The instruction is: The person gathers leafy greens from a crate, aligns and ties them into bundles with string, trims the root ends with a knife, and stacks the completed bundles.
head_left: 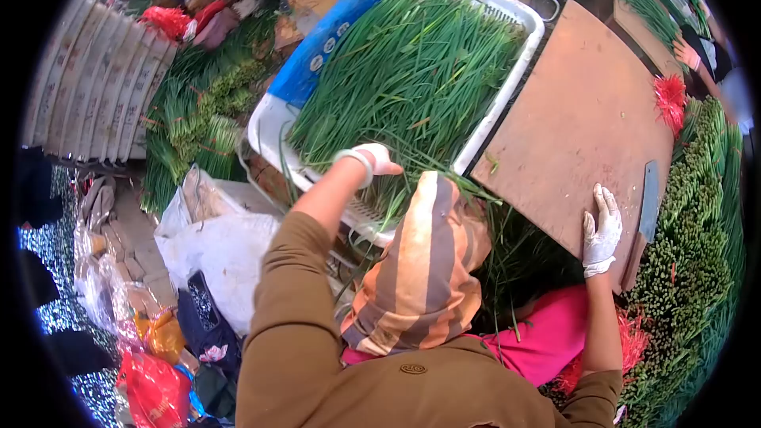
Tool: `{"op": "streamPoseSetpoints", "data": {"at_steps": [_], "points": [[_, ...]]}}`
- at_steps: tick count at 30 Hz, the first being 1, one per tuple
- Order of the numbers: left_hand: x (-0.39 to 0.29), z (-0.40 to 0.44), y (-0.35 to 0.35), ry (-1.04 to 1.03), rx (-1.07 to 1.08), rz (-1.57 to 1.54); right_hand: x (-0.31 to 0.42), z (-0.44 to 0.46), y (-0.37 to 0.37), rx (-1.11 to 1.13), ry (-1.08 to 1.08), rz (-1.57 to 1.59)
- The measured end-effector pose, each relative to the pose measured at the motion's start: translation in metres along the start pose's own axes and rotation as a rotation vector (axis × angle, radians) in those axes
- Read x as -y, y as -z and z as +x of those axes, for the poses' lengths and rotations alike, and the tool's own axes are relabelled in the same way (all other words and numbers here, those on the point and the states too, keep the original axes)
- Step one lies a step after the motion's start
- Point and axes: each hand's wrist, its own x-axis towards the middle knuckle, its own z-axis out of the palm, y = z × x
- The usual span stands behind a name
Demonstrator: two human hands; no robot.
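My left hand, with a pale band around its wrist, reaches over the near edge of a white plastic basket. It is at the long green chives heaped inside. Its thumb points right; the other fingers are mostly hidden, so a grip cannot be made out. My right hand, in a whitish glove, lies on the near right part of a brown board, fingers stretched out. Just right of it is a knife with a broad dark blade and a wooden handle. A striped cloth covers my knee.
Bundled greens are stacked along the right, with red ties on the board's edge. Another person's hand shows at upper right. Stacked white crates and more bundles stand left. A white sack lies beside the basket.
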Motion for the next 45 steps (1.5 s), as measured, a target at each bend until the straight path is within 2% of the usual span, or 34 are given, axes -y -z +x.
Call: {"op": "streamPoseSetpoints", "data": {"at_steps": [1,3,5,7,9,11,15,17,21,24,27,28,31,32,33,35,40,43,45], "points": [[-0.006,-0.008,0.022,-0.014,0.065,0.117,0.001,0.001,0.002,0.009,-0.004,-0.002],[-0.015,-0.010,0.067,-0.013,0.037,0.143,0.002,0.002,0.004,0.021,-0.012,-0.003],[-0.028,-0.001,0.112,-0.025,-0.195,0.036,0.001,0.002,0.004,0.034,-0.026,-0.002],[-0.021,0.038,0.145,-0.081,-0.531,-0.186,0.001,0.003,0.005,0.048,-0.034,-0.002],[-0.015,0.069,0.175,-0.069,-0.769,-0.178,-0.001,0.004,0.005,0.052,-0.036,0.005],[-0.007,0.098,0.192,0.091,-0.843,-0.091,-0.002,0.005,0.006,0.067,-0.053,0.007],[0.015,0.140,0.201,0.277,-0.873,-0.073,-0.005,0.004,0.004,0.104,-0.094,0.001],[0.034,0.160,0.194,0.272,-0.863,-0.132,-0.007,0.003,0.004,0.130,-0.122,-0.010],[0.065,0.209,0.166,0.252,-0.935,-0.440,-0.004,0.005,0.005,0.191,-0.171,-0.008],[0.071,0.209,0.167,0.119,-0.821,-0.581,-0.007,0.004,0.001,0.186,-0.173,-0.005],[0.044,0.184,0.181,0.196,-0.666,-0.331,-0.005,0.005,0.000,0.179,-0.184,0.010],[0.033,0.170,0.190,0.217,-0.535,-0.236,-0.004,0.005,0.000,0.178,-0.189,0.013],[0.031,0.173,0.180,0.167,-0.842,-0.111,-0.005,0.005,-0.001,0.179,-0.179,0.011],[0.061,0.221,0.176,0.079,-0.780,-0.401,-0.004,0.006,0.000,0.177,-0.178,0.009],[0.072,0.255,0.169,0.062,-0.764,-0.410,-0.004,0.006,0.000,0.175,-0.180,0.007],[0.034,0.225,0.172,0.231,-0.718,-0.316,-0.004,0.005,0.000,0.171,-0.181,0.001],[0.033,0.215,0.174,0.097,-0.823,-0.482,-0.003,0.006,0.003,0.169,-0.167,-0.008],[-0.013,0.140,0.161,-0.097,-0.957,-0.494,-0.003,0.006,0.005,0.151,-0.161,-0.003],[-0.039,0.104,0.140,-0.192,-1.044,-0.373,-0.004,0.006,0.005,0.154,-0.156,-0.008]]}}
